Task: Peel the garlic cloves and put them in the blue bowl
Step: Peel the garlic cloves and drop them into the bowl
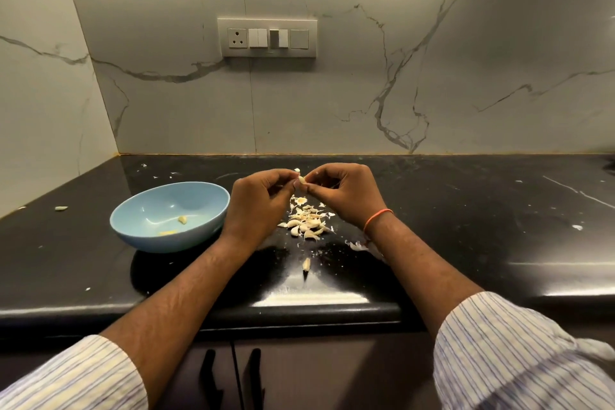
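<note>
Head view. We see both hands raised just above the black countertop, meeting over a heap of garlic. The left hand and the right hand each have their fingers curled in, and between their fingertips they pinch a single garlic clove; a curl of papery skin stands up from it, so we judge the peeling of this clove to be under way, not finished. The blue bowl sits on the counter just beside the left hand and holds two small yellowish pieces (peeled cloves, as far as the wide-angle view lets us tell). Below the hands lies the pile of cloves and skins; we cannot separate unpeeled cloves from loose husk in it, but several plump pieces appear to remain. One stray clove lies nearer the counter edge, another scrap well to the left. We place the task early: little is in the bowl, most is left.
</note>
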`<state>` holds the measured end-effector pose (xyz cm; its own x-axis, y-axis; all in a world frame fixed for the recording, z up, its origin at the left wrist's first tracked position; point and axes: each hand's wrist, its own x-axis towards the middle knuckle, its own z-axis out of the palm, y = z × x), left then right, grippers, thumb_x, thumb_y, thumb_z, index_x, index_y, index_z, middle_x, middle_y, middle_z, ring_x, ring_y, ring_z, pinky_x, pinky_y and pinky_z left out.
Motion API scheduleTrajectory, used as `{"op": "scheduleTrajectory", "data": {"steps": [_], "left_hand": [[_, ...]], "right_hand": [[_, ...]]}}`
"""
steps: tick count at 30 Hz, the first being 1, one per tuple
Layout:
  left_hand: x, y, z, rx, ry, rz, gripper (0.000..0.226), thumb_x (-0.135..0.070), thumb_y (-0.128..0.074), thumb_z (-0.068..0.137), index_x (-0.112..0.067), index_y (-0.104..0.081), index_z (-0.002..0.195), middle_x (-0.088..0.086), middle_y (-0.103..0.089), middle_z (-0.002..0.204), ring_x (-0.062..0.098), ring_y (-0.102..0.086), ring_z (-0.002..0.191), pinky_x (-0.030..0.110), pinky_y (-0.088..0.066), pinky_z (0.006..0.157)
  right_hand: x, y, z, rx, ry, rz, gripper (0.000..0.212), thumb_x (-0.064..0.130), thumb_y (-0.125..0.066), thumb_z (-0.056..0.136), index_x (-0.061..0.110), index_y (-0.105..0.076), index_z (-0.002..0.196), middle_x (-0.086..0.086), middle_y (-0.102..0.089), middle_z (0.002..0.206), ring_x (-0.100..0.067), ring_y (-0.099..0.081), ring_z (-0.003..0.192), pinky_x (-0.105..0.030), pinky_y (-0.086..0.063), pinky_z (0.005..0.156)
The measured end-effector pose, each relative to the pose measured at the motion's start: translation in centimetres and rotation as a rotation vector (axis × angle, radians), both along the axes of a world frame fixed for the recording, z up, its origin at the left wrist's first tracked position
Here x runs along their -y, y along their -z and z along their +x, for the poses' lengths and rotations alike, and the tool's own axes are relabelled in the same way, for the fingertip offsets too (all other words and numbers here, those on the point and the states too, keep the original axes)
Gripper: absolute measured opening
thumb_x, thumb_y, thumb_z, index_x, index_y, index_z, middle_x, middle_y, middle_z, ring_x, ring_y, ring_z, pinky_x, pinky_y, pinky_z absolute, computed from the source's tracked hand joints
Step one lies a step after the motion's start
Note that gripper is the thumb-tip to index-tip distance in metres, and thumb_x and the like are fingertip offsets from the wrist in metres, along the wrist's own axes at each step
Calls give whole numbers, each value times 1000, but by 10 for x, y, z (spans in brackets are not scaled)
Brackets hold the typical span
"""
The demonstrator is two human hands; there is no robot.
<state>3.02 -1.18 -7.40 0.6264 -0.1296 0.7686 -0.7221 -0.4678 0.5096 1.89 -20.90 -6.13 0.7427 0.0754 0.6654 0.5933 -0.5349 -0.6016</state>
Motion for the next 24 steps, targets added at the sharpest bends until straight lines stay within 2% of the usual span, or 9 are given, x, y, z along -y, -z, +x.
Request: {"op": "scheduleTrajectory", "data": {"steps": [3, 6, 9, 12, 14, 16, 19, 22, 24], "left_hand": [[-7, -22, -8, 32, -22, 22, 15, -21, -79, 94, -21, -82, 108, -12, -79, 95, -6, -72, 84, 10, -54, 77], [-32, -48, -15, 48, -59, 118, 13, -22, -79, 94, -25, -83, 106, -12, -80, 94, -4, -72, 82, 15, -56, 78], [-69, -67, -22, 78, -152, 192, 12, -23, -79, 93, -23, -83, 104, -8, -81, 94, 0, -71, 77, 15, -54, 75], [-108, -75, -31, 77, -230, 257, 12, -21, -80, 93, -19, -84, 104, -3, -82, 93, 2, -68, 74, -1, -42, 70], [-130, -74, -35, 53, -266, 292, 15, -22, -79, 93, -17, -83, 107, -1, -82, 96, 1, -67, 77, -4, -39, 69], [-146, -72, -37, 24, -295, 301, 17, -23, -80, 93, -17, -83, 108, 0, -82, 99, -1, -67, 79, -4, -38, 70], [-159, -66, -36, 0, -306, 308, 18, -24, -80, 94, -17, -83, 110, 1, -82, 103, 0, -66, 80, 8, -50, 78], [-156, -61, -32, -8, -288, 289, 20, -26, -76, 97, -17, -82, 114, 2, -82, 104, 8, -71, 83, 31, -61, 84], [-144, -57, -29, -11, -267, 281, 21, -28, -71, 100, -17, -81, 114, 2, -82, 102, 14, -74, 84, 36, -62, 84]], "right_hand": [[-10, -14, -5, 49, 17, 12, 21, 33, -89, 83, 15, -84, 93, 8, -79, 82, -8, -75, 75, -29, -63, 72], [-29, -28, -8, 33, -6, 50, 20, 32, -89, 83, 15, -84, 93, 7, -79, 81, -9, -75, 72, -21, -59, 68], [-63, -36, -6, -5, -55, 29, 17, 29, -89, 83, 16, -84, 93, 6, -79, 80, -8, -71, 70, -22, -58, 67], [-101, -37, -5, -66, -83, -61, 13, 29, -89, 83, 20, -85, 91, 8, -78, 79, 0, -65, 67, -19, -55, 68], [-125, -34, -4, -91, -79, -171, 12, 30, -88, 83, 21, -85, 91, 8, -78, 80, -4, -67, 71, -20, -56, 71], [-142, -30, -2, -112, -54, -279, 12, 31, -87, 84, 21, -86, 92, 5, -79, 84, -11, -70, 77, -28, -58, 79], [-151, -32, -3, -141, -39, -348, 17, 29, -84, 87, 18, -85, 100, 2, -81, 95, -9, -70, 82, -30, -58, 87], [-138, -39, -9, -102, -31, -317, 16, 27, -79, 92, 18, -85, 104, 4, -80, 95, -2, -68, 78, -16, -53, 76], [-121, -41, -12, -91, -11, -300, 15, 28, -76, 95, 20, -85, 103, 7, -79, 91, 5, -64, 73, -8, -46, 69]]}}
